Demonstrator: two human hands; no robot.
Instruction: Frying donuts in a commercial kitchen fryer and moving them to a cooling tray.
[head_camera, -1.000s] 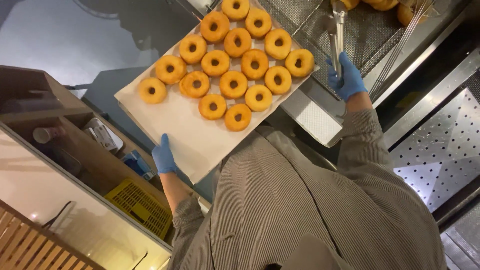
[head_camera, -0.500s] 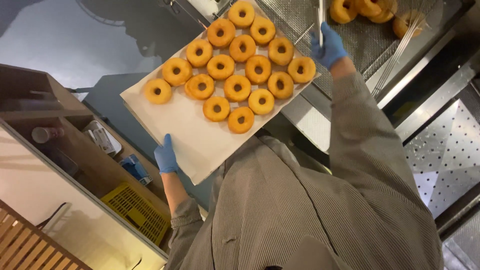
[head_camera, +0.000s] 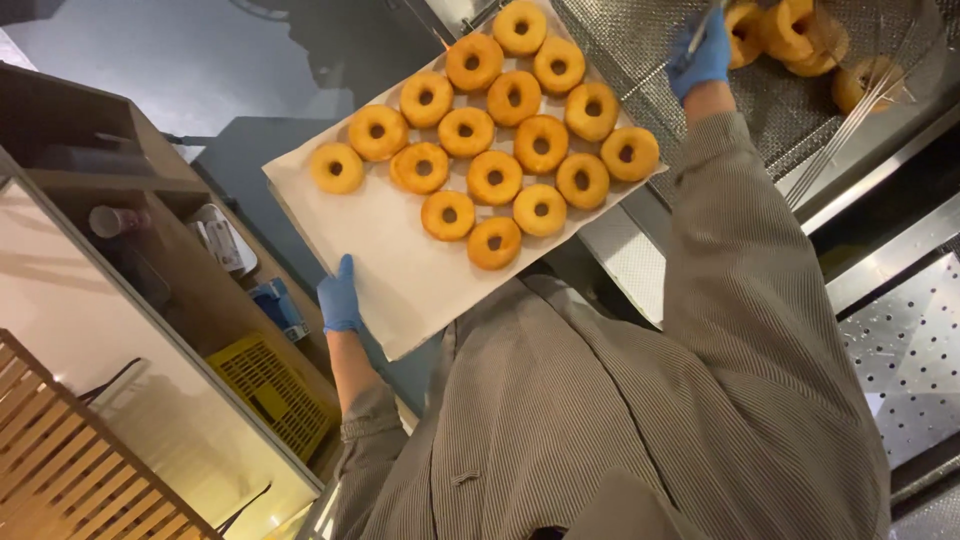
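Perforated steel draining rack (head_camera: 800, 110) with loose doughnuts (head_camera: 800, 35) at top right. Gloved right hand (head_camera: 703, 55) grips tongs (head_camera: 700, 30) there; gloved left hand (head_camera: 340, 297) clasps the edge of a paper-lined tray (head_camera: 400, 270) carrying ringed doughnut rows (head_camera: 500, 130).

Fourteen doughnuts (head_camera: 494, 178), one tray (head_camera: 400, 270)

Golden-orange doughnuts (head_camera: 494, 178) on a pale beige tray (head_camera: 400, 270) — blue-gloved left hand (head_camera: 339, 297), grey-brown pinstriped shirt (head_camera: 600, 400), yellow crate (head_camera: 270, 390).
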